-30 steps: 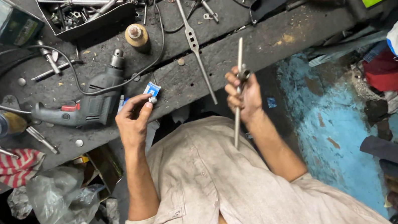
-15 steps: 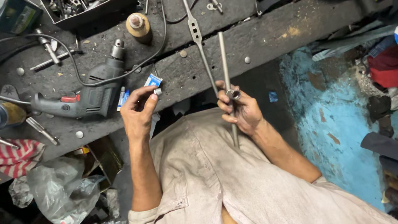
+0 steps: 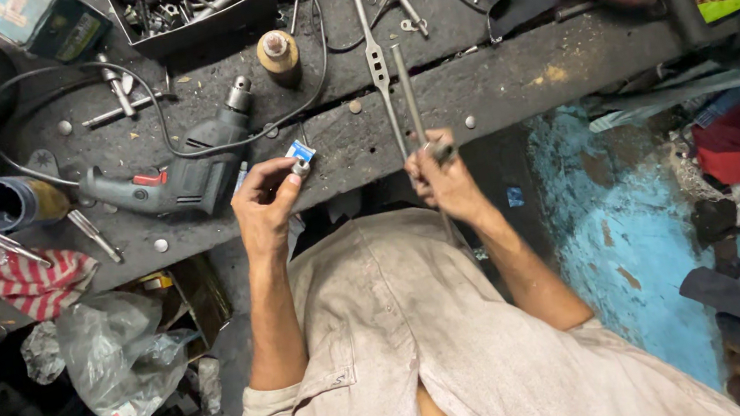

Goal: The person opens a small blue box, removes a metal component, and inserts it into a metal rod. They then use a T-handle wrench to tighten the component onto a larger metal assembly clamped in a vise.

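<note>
My left hand [image 3: 264, 204] pinches a small blue-and-white packet [image 3: 300, 155] with a little metal piece at its tip, held just over the near edge of the dark workbench [image 3: 505, 78]. My right hand [image 3: 444, 178] grips a long thin metal rod [image 3: 407, 90] near its middle. The rod stands almost upright, its upper end over the bench and its lower end hidden behind my wrist. A grey electric drill [image 3: 187, 169] lies on the bench just left of my left hand.
A long flat metal bar [image 3: 372, 48] lies across the bench beside the rod. A tray of bolts and tools [image 3: 185, 5], a small brown cylinder [image 3: 279, 56], a red-striped cloth [image 3: 6, 271] and a plastic bag [image 3: 115, 352] sit around. A blue wall [image 3: 617, 225] is right.
My right hand has swung the rod from a slant to nearly upright and moved it up toward the bench. My left hand has kept the packet and risen slightly.
</note>
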`<state>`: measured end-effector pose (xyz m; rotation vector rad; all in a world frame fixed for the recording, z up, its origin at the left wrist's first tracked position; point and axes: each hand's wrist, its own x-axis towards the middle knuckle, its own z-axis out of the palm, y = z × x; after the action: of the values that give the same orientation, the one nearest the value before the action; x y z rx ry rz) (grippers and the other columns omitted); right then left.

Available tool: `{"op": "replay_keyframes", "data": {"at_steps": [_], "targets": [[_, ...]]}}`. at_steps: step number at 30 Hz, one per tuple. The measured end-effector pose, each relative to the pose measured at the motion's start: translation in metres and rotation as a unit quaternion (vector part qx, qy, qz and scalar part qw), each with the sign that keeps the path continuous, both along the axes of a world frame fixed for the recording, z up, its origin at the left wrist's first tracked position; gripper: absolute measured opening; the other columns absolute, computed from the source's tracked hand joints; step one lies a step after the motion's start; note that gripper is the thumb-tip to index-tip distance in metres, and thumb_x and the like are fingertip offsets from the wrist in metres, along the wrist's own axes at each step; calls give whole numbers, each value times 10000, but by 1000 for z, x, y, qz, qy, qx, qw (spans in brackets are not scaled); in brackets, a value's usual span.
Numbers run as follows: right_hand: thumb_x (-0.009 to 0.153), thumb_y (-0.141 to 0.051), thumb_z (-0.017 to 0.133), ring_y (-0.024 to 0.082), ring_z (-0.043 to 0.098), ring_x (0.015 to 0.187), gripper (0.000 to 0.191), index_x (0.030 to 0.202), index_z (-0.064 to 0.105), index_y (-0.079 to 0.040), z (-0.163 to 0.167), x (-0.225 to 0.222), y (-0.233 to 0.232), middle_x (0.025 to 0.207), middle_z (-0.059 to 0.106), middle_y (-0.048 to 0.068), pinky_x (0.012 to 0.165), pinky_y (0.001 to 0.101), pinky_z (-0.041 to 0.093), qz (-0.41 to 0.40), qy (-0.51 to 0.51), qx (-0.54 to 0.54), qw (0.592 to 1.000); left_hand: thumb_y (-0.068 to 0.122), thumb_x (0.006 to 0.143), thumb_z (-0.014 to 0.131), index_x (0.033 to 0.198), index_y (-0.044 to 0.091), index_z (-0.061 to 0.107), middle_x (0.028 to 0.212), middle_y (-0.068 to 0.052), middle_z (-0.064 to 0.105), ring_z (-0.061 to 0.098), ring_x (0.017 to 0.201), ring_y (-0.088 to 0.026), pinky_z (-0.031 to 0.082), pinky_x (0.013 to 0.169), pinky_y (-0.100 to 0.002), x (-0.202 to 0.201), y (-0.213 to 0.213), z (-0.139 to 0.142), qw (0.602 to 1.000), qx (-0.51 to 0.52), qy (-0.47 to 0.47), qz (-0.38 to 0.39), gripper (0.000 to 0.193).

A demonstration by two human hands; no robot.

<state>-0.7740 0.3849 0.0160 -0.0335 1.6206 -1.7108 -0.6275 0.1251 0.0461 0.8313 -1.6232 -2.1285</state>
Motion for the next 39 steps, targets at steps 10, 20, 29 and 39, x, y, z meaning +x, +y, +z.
{"op": "replay_keyframes", "data": {"at_steps": [10,20,29,39], "targets": [[851,74,722,297,710,907,292,1125,721,-27,-16,-92,-2,1002,653,137,789,377,579,60,511,186,837,83,914,763,1119,13,737,999,-17,729,638,882,-65,507,799,-221,-20,12,12,998,-3,9,-61,218],[918,-37,831,296,739,1047,382,1260,660,-26,-26,-66,-8,1167,725,166,889,375,600,-63,561,147,812,69,903,755,1120,3,746,1036,-30,750,684,936,-79,547,836,-226,-26,26,11,997,-11,-3,-74,227],[930,-30,838,247,751,1054,416,1281,615,-28,-46,-69,1,1185,742,136,911,345,618,-133,552,129,813,79,913,765,1117,-1,747,1056,-43,747,693,955,-97,555,864,-242,-33,35,13,995,-37,-23,-89,220],[911,108,792,283,716,1113,265,1122,699,-23,-48,-67,-2,1302,633,195,913,363,629,-146,618,63,770,84,915,758,1132,4,740,1078,-48,761,714,1005,-109,559,918,-250,-43,42,9,993,-41,-20,-111,233]]}}
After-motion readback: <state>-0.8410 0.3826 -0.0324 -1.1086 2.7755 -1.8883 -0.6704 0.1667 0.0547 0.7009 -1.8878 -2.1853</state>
